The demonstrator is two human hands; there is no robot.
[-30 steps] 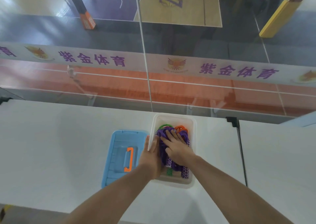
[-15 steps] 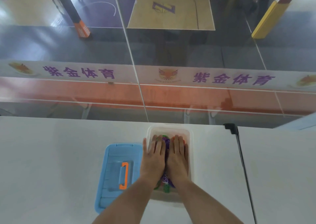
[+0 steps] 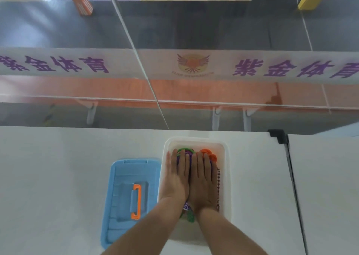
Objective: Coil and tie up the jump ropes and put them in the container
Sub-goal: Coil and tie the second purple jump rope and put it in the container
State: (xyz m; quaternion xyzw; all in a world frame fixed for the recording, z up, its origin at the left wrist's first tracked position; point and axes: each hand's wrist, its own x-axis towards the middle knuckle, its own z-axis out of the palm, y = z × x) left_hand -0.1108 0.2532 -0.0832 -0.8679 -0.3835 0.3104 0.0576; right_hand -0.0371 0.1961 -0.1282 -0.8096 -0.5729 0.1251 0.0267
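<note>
Pressing ropes [image 3: 207, 153]: two flat hands [image 3: 191, 179]

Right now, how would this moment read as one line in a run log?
stage: packing | left hand: flat on jump ropes | right hand: flat beside it | container: open | blue lid: on table, left

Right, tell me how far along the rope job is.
Done: the coiled jump ropes, purple, green and orange, lie bundled inside the white container. In hand: the left hand and right hand press flat on them, side by side, fingers straight. Left: the blue lid lies on the table beside the container, probably to go on next.
</note>
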